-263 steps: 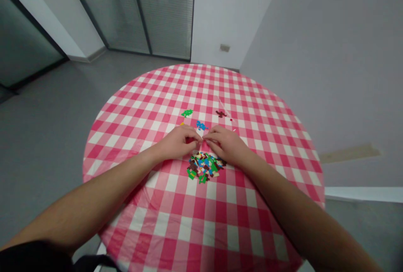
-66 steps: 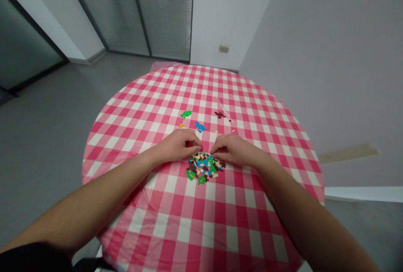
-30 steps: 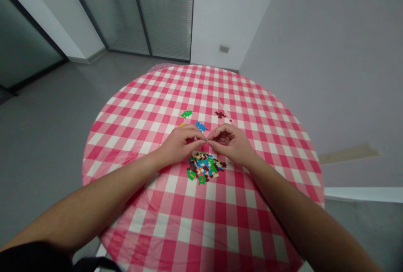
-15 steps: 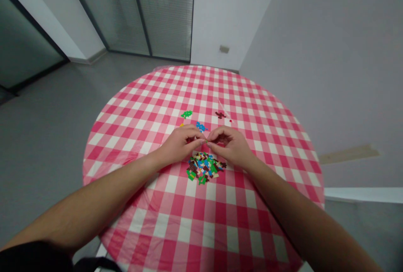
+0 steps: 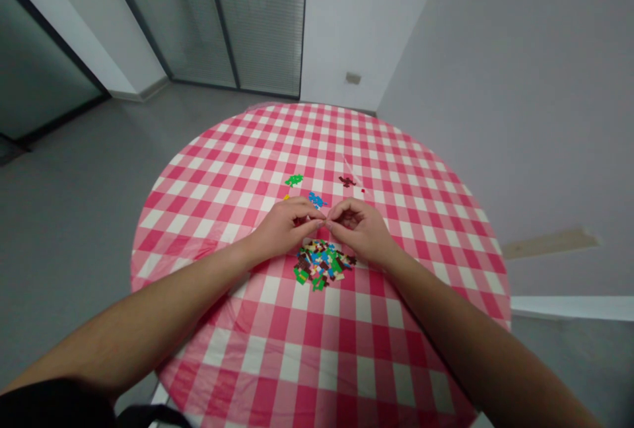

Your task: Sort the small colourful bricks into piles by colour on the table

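Observation:
My left hand (image 5: 286, 226) and my right hand (image 5: 363, 228) meet fingertip to fingertip over the middle of the table. Both are closed in a pinch, and whatever lies between the tips is too small and hidden to make out. Just below them, towards me, is a pile of small building bricks (image 5: 321, 266) in green, blue, brown, white and yellow. Beyond my fingers lies a small group of blue bricks (image 5: 316, 200). A yellow piece (image 5: 286, 197) shows partly from behind my left hand.
Farther back lie a green group of bricks (image 5: 294, 180) and a brown group (image 5: 347, 181), with a single red piece (image 5: 363, 191) beside the latter. A red-and-white checked tablecloth (image 5: 317, 349) covers the round table. Glass partitions (image 5: 262, 25) and walls stand behind.
A tiny greenish piece that showed between my fingertips is now hidden. My right hand's fingertips have shifted very slightly; the bricks on the table stay put.

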The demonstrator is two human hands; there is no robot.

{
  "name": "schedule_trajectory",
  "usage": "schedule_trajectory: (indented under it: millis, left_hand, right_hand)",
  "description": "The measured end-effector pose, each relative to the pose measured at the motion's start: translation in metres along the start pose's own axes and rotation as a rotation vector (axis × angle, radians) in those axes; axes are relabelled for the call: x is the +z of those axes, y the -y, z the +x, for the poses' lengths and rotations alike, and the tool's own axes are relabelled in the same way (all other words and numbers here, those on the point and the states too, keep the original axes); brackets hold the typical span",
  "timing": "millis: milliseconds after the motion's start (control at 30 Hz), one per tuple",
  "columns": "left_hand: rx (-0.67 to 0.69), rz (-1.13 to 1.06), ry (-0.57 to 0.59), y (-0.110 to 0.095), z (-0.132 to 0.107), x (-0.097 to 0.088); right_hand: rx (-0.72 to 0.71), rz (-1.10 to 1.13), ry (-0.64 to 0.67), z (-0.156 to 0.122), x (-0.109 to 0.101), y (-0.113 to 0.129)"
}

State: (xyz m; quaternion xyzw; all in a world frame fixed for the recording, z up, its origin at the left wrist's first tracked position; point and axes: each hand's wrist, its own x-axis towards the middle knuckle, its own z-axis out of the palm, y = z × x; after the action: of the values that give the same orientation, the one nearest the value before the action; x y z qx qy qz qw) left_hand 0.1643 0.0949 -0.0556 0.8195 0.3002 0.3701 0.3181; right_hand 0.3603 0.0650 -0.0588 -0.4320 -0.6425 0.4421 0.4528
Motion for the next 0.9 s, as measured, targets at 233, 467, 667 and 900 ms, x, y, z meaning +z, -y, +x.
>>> schedule_trajectory:
  millis: [233, 467, 667, 900]
  left_hand:
    - [-0.001, -0.003, -0.009, 0.002, -0.001, 0.0]
    - [-0.008, 0.057, -0.023, 0.006, 0.003, -0.011]
    - [-0.165, 0.344, -0.097, 0.035, 0.01, -0.041]
    - [-0.115, 0.773, 0.025, 0.048, 0.012, -0.049]
  right_hand:
    - [0.034, 0.044, 0.011, 0.001, 0.0, 0.002]
    - [0.061, 0.058, 0.025, 0.0, 0.0, 0.004]
    - [0.065, 0.032, 0.015, 0.001, -0.002, 0.003]
    - [0.057, 0.044, 0.019, 0.0, -0.004, 0.0]
